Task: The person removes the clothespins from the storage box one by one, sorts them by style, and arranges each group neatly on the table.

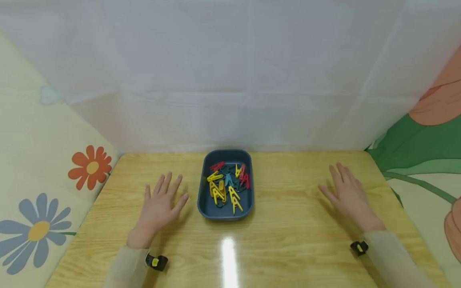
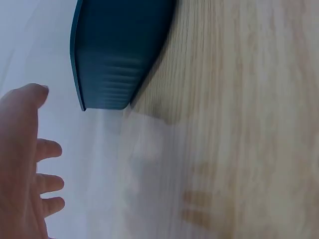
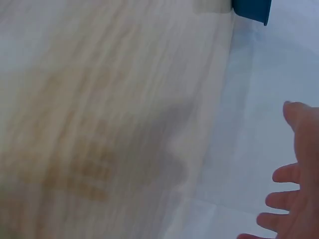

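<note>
A dark blue rectangular tray (image 1: 203,208) sits mid-table and holds several small plastic clothes pegs. Yellow pegs (image 1: 233,193) lie toward the front and left, red pegs (image 1: 246,181) to the right and at the back left, with a light blue peg (image 1: 229,179) and some dark ones among them. My left hand (image 1: 159,208) hovers left of the tray, fingers spread, holding nothing. Farther off on the right, my right hand (image 1: 348,196) is also spread and holds nothing. The left wrist view shows the tray's outer side (image 2: 119,59) apart from the thumb.
The wood-grain table (image 1: 288,232) runs back to a white cloth (image 1: 230,100). Flower-patterned cloth (image 1: 39,180) borders the left side, and leaf-patterned cloth (image 1: 432,152) the right. Each wrist wears a small black device (image 1: 157,262).
</note>
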Available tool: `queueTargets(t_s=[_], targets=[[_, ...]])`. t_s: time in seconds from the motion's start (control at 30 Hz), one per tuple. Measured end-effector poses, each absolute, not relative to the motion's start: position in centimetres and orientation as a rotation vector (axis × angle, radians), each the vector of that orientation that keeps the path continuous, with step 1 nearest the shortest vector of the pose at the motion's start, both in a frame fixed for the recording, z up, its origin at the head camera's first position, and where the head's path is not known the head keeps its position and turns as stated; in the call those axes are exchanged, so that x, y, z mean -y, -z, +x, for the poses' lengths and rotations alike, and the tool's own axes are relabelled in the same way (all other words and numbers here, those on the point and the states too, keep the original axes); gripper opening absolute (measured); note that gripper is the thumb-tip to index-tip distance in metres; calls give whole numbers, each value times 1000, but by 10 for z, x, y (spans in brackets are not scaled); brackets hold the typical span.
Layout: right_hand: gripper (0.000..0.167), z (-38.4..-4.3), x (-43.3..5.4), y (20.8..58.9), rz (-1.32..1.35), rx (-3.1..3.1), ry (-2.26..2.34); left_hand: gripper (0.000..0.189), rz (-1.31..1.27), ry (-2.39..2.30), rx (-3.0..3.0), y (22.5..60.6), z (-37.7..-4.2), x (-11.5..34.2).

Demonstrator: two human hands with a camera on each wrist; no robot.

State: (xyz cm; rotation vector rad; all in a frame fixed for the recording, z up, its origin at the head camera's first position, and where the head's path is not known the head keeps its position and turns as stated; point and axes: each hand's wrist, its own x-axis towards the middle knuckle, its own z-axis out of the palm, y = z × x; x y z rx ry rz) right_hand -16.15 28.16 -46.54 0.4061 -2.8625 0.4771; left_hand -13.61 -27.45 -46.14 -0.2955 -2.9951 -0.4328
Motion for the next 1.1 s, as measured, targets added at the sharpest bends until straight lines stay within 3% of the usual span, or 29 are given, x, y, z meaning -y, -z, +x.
queueTargets(t_s=[0.43, 0.83, 1.1], targets=[[58, -188, -242, 442, 627, 2803, -500, 45, -274, 1309, 2678, 471, -124, 237], [51, -216, -192, 430, 809, 2750, -474, 59, -155, 1635, 2594, 475, -122, 224], [46, -229, -157, 418, 848, 2814, -555, 58, -193, 1666, 2603, 483, -124, 215]])
